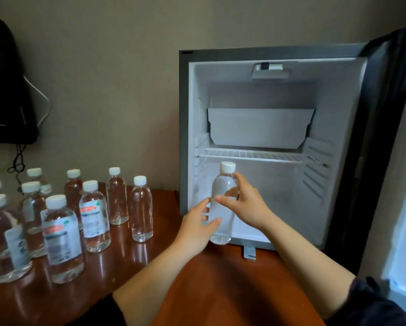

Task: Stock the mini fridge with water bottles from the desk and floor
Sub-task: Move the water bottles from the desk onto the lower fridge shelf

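Holding a water bottle [222,208] upright at the open mini fridge's [184,137] mouth.
Fingers [217,221] of the left hand [197,228] curl round its lower half and the right hand [246,203] wraps its upper body, before the fridge's lower compartment, under the wire shelf [256,155]. More bottles [140,208] stand on the tabletop [220,290] left of the fridge.

A glossy reddish-brown wooden tabletop [220,290] lies under the left hand [197,229] and right hand [246,203]. Beyond them stands a plain beige wall [117,78], softly lit. Far up-left of the left hand, a black object [4,90] with dangling cords [18,161] rests against the wall.
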Demonstrator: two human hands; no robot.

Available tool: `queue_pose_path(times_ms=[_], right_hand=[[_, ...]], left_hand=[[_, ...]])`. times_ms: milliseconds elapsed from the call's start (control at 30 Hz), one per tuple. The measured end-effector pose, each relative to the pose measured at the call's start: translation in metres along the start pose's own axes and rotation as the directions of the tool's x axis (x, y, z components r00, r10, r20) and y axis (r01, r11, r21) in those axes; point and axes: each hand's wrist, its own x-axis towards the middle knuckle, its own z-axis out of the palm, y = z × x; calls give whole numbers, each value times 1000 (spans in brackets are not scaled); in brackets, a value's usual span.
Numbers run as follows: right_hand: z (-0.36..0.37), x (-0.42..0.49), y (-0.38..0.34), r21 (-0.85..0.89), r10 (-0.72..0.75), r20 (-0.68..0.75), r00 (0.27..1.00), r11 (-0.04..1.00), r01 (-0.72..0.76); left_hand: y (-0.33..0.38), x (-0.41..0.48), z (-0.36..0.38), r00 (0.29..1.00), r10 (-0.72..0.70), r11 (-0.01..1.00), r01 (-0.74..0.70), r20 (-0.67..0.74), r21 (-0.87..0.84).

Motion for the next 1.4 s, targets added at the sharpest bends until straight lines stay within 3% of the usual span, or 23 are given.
queue_pose_path(times_ms=[567,933,1267,1400], right_hand=[[29,96,61,-101,78,-21,997,992,-80],[50,154,85,-226,140,-48,989,963,-147],[59,173,97,-155,154,-48,987,975,-160],[57,168,98,-92,233,-18,972,968,-234]], left_hand=[[-52,93,53,987,-159,987,160,-32,27],[-71,146,59,990,-141,988,143,-27,55],[-83,166,68,986,-157,986,159,-50,43],[-76,162,62,985,-172,984,173,-29,41]])
